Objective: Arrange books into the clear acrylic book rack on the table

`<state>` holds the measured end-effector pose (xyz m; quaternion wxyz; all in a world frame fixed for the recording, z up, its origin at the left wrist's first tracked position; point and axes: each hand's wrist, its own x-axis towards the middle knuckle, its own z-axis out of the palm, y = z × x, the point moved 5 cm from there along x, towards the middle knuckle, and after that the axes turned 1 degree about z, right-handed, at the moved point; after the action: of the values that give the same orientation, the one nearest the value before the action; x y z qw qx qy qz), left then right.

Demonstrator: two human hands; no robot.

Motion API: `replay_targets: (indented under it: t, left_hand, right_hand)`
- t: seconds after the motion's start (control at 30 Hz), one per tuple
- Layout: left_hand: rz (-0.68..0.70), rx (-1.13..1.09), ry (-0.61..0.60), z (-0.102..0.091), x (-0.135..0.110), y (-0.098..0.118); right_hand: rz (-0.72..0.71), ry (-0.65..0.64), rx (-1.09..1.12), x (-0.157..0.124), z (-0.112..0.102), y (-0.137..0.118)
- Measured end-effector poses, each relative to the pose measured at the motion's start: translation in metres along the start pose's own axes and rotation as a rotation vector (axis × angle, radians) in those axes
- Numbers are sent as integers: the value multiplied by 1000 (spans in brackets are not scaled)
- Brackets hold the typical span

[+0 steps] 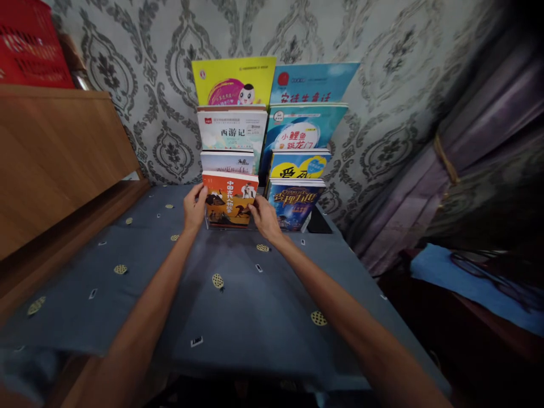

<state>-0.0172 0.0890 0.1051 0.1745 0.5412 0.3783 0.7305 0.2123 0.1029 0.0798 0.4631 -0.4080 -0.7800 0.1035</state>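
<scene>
An orange book (230,199) stands upright in the front left slot of a tiered book rack (259,170) at the far edge of the table. My left hand (194,207) grips its left edge, fingers curled round it. At the book's lower right corner my right hand (264,218) clasps the right edge. Behind it rise a white-covered book (227,161), a second white book (232,130) and a yellow book (233,80). The right column holds a dark blue book (296,204), a yellow-and-blue one (300,165) and two light blue ones (302,130).
A grey-blue cloth (238,294) with small yellow dots covers the table. A wooden board (55,153) leans at the left, with a red crate (29,45) above it. Purple curtains (476,147) hang at the right over a blue cloth (467,283). Patterned wallpaper lies behind.
</scene>
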Motion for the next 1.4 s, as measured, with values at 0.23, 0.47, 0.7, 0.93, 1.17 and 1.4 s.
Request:
replay_targets:
  t: [0.23, 0.47, 0.7, 0.93, 1.17, 1.4]
  left_hand:
    - [25, 57, 35, -8, -8, -4]
    - [-41, 10, 37, -8, -9, -15]
    - [75, 165, 75, -5, -16, -13]
    - [113, 462, -42, 6, -23, -6]
    - [223, 637, -107, 17, -22, 17]
    - [208, 703, -127, 19, -17, 16]
  right_hand:
    - [16, -14, -36, -1, 10, 5]
    - [94, -26, -138, -2, 19, 9]
    - [169, -61, -223, -3, 20, 1]
    - [243, -102, -301, -6, 16, -7]
    - [263, -121, -314, -8, 15, -8]
    - [264, -105, -289, -8, 18, -2]
